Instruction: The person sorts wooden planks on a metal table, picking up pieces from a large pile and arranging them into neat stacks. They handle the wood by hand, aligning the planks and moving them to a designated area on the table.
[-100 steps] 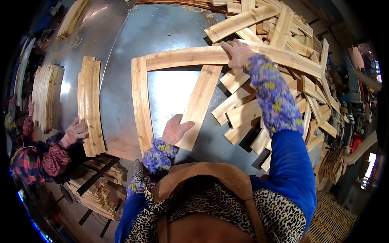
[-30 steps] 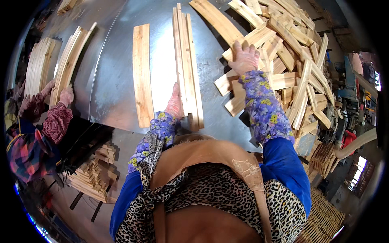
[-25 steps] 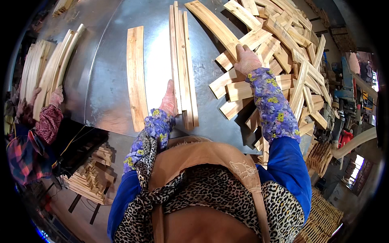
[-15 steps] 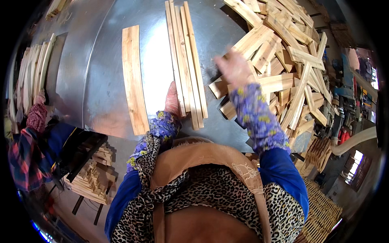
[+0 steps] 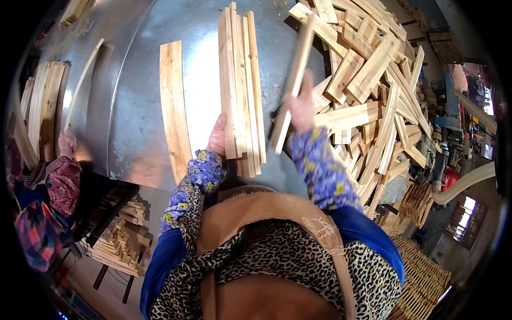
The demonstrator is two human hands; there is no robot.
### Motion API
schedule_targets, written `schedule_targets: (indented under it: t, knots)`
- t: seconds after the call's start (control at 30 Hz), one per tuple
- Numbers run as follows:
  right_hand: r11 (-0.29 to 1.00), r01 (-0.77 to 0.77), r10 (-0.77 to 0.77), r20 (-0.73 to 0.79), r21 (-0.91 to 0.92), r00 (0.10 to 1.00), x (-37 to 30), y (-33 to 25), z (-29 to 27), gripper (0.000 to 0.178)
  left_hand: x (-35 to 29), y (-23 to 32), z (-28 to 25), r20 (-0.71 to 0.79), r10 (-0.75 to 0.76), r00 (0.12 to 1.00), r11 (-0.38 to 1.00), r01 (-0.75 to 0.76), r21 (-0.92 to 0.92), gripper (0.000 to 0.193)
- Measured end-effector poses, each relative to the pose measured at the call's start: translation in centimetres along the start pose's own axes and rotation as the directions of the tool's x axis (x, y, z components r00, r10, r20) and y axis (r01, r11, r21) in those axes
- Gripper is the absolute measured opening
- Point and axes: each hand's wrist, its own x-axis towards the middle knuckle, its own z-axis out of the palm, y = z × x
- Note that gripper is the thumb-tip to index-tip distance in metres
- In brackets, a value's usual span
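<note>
A row of wooden slats (image 5: 242, 90) stands on edge, side by side, on the metal table. My left hand (image 5: 217, 137) lies against the near left side of this row, its visible fingers stretched along the outermost slat. My right hand (image 5: 302, 108), slightly blurred, grips a single wooden slat (image 5: 295, 80), tilted and raised beside the heap. A loose pile of wooden slats (image 5: 368, 69) spreads across the table's right side. Left of the row, one wider slat (image 5: 174, 106) lies flat, a little apart from my left hand.
At the left, a co-worker's hand (image 5: 67, 143) holds a thin slat (image 5: 82, 82) near another upright row of slats (image 5: 44, 106). The metal table (image 5: 136, 122) has a seam. Stacked wood (image 5: 114, 250) sits below its near left edge. A pale hose (image 5: 469, 184) curves at the right.
My right hand has picked a slat off the pile and moved it left toward the row. My left hand has shifted slightly left. The co-worker's hand has moved right with a slat.
</note>
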Motion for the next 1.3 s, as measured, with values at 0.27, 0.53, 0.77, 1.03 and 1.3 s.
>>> schedule_targets:
  t: [0.27, 0.53, 0.77, 1.03, 1.3]
  knots:
    - [0.606, 0.337, -0.202, 0.271, -0.720, 0.941, -13.7, 6.2, -7.5, 0.090, -2.9, -1.8, 1.2, 0.034, 0.160, 0.987, 0.980, -0.154, -0.130, 0.077]
    - [0.327, 0.050, -0.011, 0.049, -0.944, 0.999, -16.6, 18.1, -18.8, 0.104, -10.8, 2.0, 12.5, -0.199, 0.359, 0.912, 0.455, 0.015, 0.890, 0.101]
    - [0.820, -0.043, 0.260, 0.305, -0.571, 0.916, -5.3, 3.8, -1.3, 0.100, -12.3, -2.0, 8.8, -0.190, 0.684, 0.704, -0.472, 0.626, 0.621, 0.116]
    - [0.836, 0.058, 0.270, 0.501, -0.545, 0.822, -6.4, 3.5, 15.6, 0.115, -14.9, -1.2, 7.5, -0.070, 0.742, 0.666, -0.541, 0.658, 0.525, 0.125]
    - [0.285, 0.360, -0.357, 0.250, -0.888, 0.900, 5.6, -2.0, 12.6, 0.095, -20.4, 2.5, 4.5, 0.026, 0.873, 0.487, -0.430, 0.744, 0.512, 0.102]
